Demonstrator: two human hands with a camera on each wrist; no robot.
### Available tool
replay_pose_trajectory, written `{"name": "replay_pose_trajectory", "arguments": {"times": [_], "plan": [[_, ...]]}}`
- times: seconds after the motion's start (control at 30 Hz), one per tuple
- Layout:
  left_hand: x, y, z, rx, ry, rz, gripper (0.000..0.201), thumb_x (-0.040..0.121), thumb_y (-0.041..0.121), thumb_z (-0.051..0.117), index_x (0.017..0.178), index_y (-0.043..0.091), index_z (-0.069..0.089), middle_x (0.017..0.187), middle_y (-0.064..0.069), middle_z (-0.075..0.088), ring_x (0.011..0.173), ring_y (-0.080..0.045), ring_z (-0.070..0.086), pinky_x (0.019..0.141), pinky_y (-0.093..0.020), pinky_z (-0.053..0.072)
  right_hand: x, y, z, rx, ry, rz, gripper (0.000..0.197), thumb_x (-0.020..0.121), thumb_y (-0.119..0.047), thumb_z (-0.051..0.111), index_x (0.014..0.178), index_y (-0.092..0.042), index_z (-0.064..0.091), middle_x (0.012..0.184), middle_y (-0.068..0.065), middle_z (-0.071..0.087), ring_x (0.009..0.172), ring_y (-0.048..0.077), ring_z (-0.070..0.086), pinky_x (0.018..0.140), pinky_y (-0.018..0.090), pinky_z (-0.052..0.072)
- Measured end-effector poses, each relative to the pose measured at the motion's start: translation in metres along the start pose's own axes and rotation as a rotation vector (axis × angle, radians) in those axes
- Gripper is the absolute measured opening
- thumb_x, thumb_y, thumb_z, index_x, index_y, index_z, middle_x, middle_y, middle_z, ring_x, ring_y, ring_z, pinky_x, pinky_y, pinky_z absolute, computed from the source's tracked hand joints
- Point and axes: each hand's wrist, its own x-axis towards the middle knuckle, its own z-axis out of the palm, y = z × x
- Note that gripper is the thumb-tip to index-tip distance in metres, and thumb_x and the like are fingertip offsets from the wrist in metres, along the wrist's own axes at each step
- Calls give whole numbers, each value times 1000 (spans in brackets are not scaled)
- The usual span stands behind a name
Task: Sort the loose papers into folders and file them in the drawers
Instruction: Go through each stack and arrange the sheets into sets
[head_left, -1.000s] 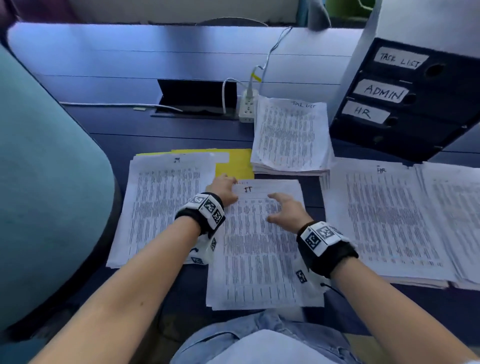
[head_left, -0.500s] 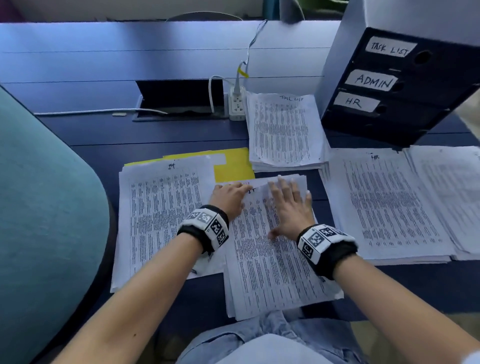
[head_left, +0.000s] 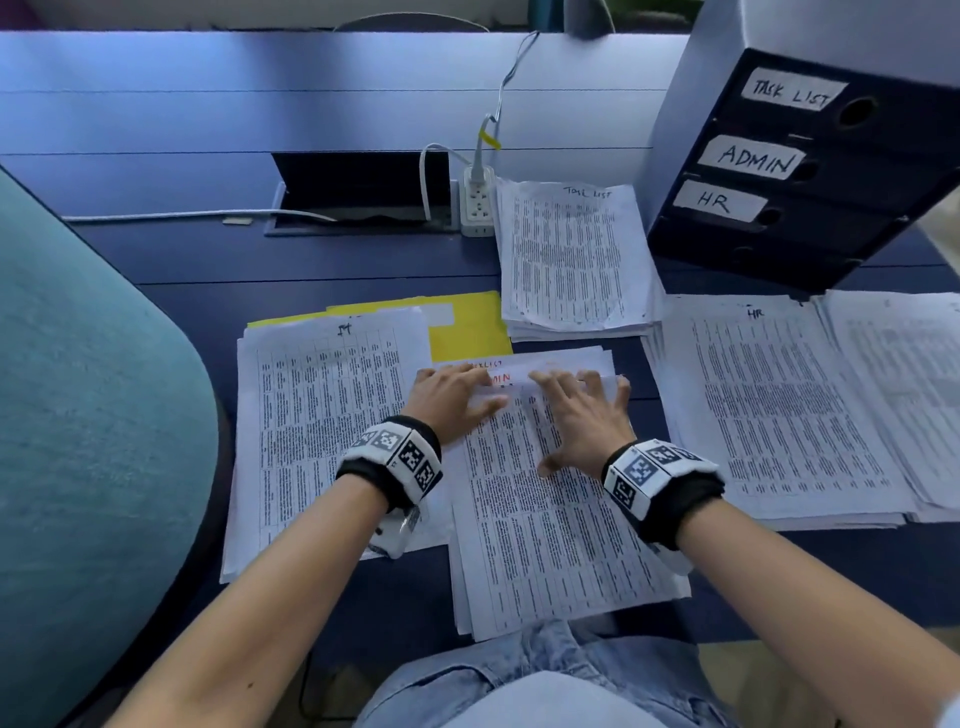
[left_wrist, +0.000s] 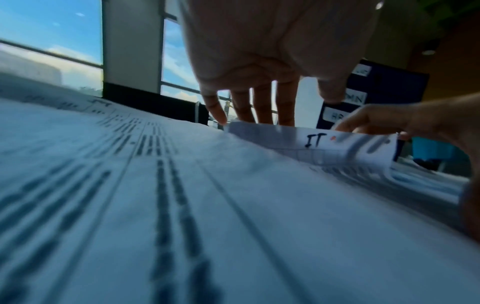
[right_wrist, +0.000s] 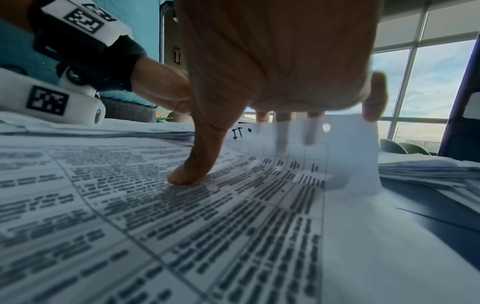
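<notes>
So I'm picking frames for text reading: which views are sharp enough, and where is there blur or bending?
Head view: evenly lit, drawer labels legible, table edges bowed by the wide lens. Left wrist view: near print smeared, left hand dim against bright windows. Right wrist view: print under the thumb fairly crisp, fingertips and the lifted sheet blurred.

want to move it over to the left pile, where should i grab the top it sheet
Take the IT sheet by its far top edge, coming from the far side. That edge is already curled up off the stack, with the right hand fingers behind it and the thumb pressing the front. The near end lies flat, so it probably offers no lip. The left hand touches the same edge.
</notes>
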Motion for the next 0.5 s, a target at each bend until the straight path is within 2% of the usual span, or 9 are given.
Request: {"name": "replay_pose_trajectory", "arguments": {"times": [0.07,0.1,0.17,0.2,0.27,0.33,0.37,0.43,0.5], "plan": [[4,-5,-3,-170,12,-75,62,93,59,24,99,10,61,95,-5,59,87,-19,54,96,-40,41,-1,-1,-1,-54,26,-17,105,61,-57,76,142,-28,17,144,-3,30,135,24,19,109,60,7],[5,-7,-6,-280,16,-113,84,85,72,11,97,8,63,94,-8,60,87,-21,55,94,-41,44,-2,-1,-1,-97,47,-30,98,61,-59,74,139,-26,24,140,-4,34,134,24,20,108,62,4],[6,-10,-10,-466,22,-199,127,50,95,-10,101,6,66,114,-13,63,104,-25,57,100,-39,40,-5,-4,-2,-145,65,-52,86,63,-61,71,131,-23,34,134,-4,38,133,24,21,106,66,0],[7,-11,-12,-508,18,-227,139,36,99,-12,105,6,66,123,-13,60,112,-26,54,102,-38,38,-6,-5,-2,-132,55,-49,82,65,-60,71,129,-23,36,132,-5,40,133,24,23,106,66,-1],[4,-11,-17,-549,-24,-209,147,26,102,-6,113,5,64,127,-12,57,114,-25,53,97,-33,37,-7,-4,1,-61,48,-11,68,73,-53,68,127,-24,39,130,-5,43,130,23,29,107,64,3],[0,-10,-22,-582,-77,-147,131,38,102,16,114,5,64,121,-9,57,109,-21,53,93,-29,39,-7,0,0,18,135,32,32,89,-34,57,118,-24,49,125,-4,50,124,21,37,108,58,9],[-2,-10,-22,-604,-83,-125,108,55,92,36,112,5,64,121,-6,56,109,-19,52,96,-29,39,-6,3,-2,59,194,63,18,93,-21,50,110,-22,54,119,-3,53,121,21,40,108,55,10],[-3,-14,-18,-644,-35,-160,54,76,51,66,105,5,66,121,-4,58,107,-16,54,98,-30,39,-4,9,-14,149,317,145,19,91,-7,45,99,-17,60,110,-2,56,117,23,42,108,54,11],[-5,-16,-15,-827,28,-200,31,70,37,77,88,13,68,98,0,68,89,-10,62,85,-28,46,0,15,-35,297,461,216,18,88,-7,47,98,-13,61,110,1,55,118,25,40,107,52,14]]}}
